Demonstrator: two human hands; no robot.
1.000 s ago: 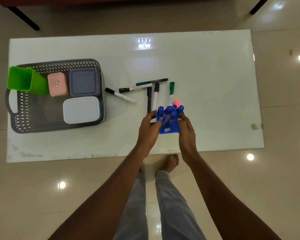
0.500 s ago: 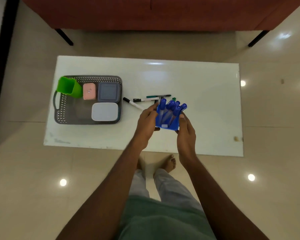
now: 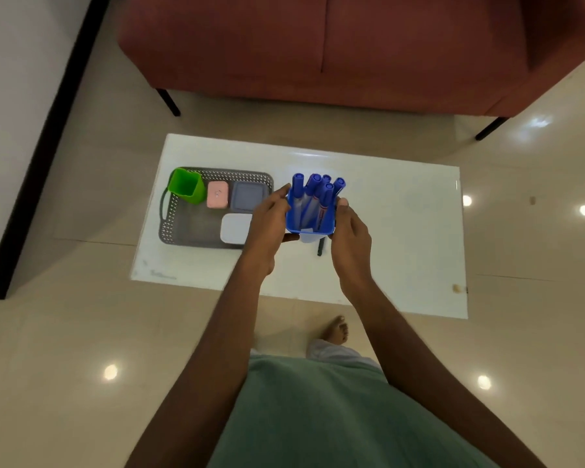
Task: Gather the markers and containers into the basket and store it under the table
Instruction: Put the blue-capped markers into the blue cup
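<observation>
I hold a blue square cup (image 3: 313, 219) up in the air over the white table (image 3: 402, 238). Several blue-capped markers (image 3: 314, 194) stand in it. My left hand (image 3: 271, 221) grips its left side and my right hand (image 3: 350, 228) grips its right side. The grey perforated basket (image 3: 169, 217) sits at the table's left end. Inside it are a green cup (image 3: 184, 185), a pink box (image 3: 217, 194), a grey-lidded box (image 3: 247, 196) and a white-lidded box (image 3: 234, 228). One dark marker end (image 3: 320, 247) shows below the cup; the other loose markers are hidden behind it.
A red-brown sofa (image 3: 318, 45) on black legs stands beyond the table. The floor is glossy beige tile with light reflections. My bare foot (image 3: 335, 331) and green clothing are at the near table edge. A white wall with a black strip runs on the left.
Both hands have lifted the blue cup of markers off the table and carried it a little left toward the basket. The camera has risen and pulled back, so the table looks smaller.
</observation>
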